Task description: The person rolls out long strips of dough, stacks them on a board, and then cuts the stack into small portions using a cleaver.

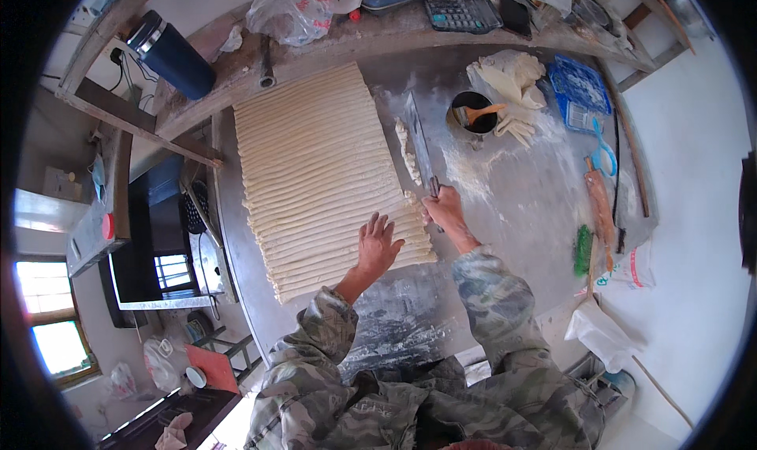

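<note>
A wide sheet of long pale dough strips point(315, 158), laid side by side, covers the left of the metal worktop point(505, 237). My left hand point(378, 245) is over its near right part, fingers spread and holding nothing; whether it touches the dough I cannot tell. Just off the right edge of the strips, my right hand point(447, 212) is closed round the handle of a long knife point(420, 138). The blade points away from me, roughly along that edge. Between blade and strips lies a thin, ragged piece of dough trimming point(407, 152).
Beyond the knife stands a round tin point(455, 121) with a wooden-handled brush point(485, 112). Gloves point(516, 128), a blue tray point(576, 87), blue-handled scissors point(604, 154) and a rolling pin point(599, 201) lie to the right. A shelf along the back bears a dark bottle point(177, 59) and calculator point(464, 14).
</note>
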`<control>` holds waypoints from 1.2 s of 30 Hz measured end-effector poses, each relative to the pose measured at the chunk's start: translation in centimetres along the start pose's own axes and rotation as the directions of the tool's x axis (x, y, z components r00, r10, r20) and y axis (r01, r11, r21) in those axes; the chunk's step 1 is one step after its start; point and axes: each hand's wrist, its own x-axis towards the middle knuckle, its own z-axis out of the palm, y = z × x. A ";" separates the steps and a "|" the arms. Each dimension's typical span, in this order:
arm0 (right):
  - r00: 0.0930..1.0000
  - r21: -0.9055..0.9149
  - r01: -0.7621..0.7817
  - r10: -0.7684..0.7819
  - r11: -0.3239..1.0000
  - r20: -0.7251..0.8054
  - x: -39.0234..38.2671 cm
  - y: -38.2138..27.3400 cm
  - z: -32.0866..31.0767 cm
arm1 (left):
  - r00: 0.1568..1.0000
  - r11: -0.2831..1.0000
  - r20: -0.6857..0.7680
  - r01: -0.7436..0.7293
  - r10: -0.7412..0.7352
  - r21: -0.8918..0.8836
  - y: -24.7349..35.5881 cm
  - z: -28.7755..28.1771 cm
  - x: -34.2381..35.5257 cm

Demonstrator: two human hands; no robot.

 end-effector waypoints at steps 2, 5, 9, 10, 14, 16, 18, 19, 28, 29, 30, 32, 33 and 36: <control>0.995 0.033 -0.043 0.040 0.999 0.090 -3.3 0.2 -2.2 | 0.999 0.999 0.001 0.032 -0.032 -0.037 0.8 0.2 -0.5; 0.993 -0.014 -0.059 0.060 0.998 0.105 -8.3 1.1 -3.0 | 0.994 0.985 -0.063 0.081 -0.091 -0.154 0.8 -0.2 0.7; 0.986 0.002 -0.104 0.103 0.995 0.131 -11.8 3.4 -2.6 | 0.980 0.946 -0.099 0.136 -0.171 -0.294 0.3 -1.3 3.3; 0.986 -0.002 -0.114 0.113 0.994 0.121 -12.1 3.7 -2.3 | 0.976 0.930 -0.101 0.151 -0.195 -0.334 0.0 -1.4 3.7; 0.983 -0.018 -0.142 0.143 0.990 0.115 -13.0 4.4 -1.8 | 0.985 0.942 -0.026 0.154 -0.170 -0.298 -0.6 -2.0 5.3; 0.980 -0.034 -0.162 0.165 0.986 0.116 -13.4 4.4 -1.9 | 0.983 0.933 -0.026 0.163 -0.180 -0.321 0.0 -2.2 6.3; 0.975 -0.057 -0.191 0.196 0.980 0.100 -13.6 4.1 -2.0 | 0.980 0.924 -0.037 0.170 -0.194 -0.343 1.1 -2.4 7.3; 0.974 -0.049 -0.192 0.196 0.980 0.109 -13.7 3.6 -1.5 | 0.981 0.922 -0.070 0.142 -0.179 -0.361 0.3 -2.1 7.8; 0.956 -0.085 -0.221 0.233 0.972 0.180 -13.2 3.0 -1.1 | 0.791 0.810 0.413 0.558 -0.452 -0.182 3.2 -0.4 13.8; 0.950 -0.092 -0.226 0.241 0.970 0.201 -12.8 2.8 -1.0 | 0.776 0.811 0.405 0.571 -0.484 -0.127 3.1 0.0 13.8; 0.943 -0.100 -0.230 0.247 0.968 0.223 -12.6 2.7 -0.8 | 0.793 0.830 0.379 0.549 -0.477 -0.103 2.9 0.2 13.6; 0.945 -0.118 -0.235 0.255 0.965 0.206 -12.5 3.4 -1.3 | 0.830 0.873 0.350 0.483 -0.435 -0.061 4.0 0.7 13.6; 0.945 -0.129 -0.236 0.258 0.963 0.200 -12.4 3.7 -1.5 | 0.836 0.871 0.345 0.482 -0.427 -0.091 4.5 0.8 13.5; 0.944 -0.135 -0.252 0.274 0.958 0.185 -12.8 2.4 -0.3 | 0.835 0.850 0.302 0.512 -0.460 -0.121 3.4 0.9 12.8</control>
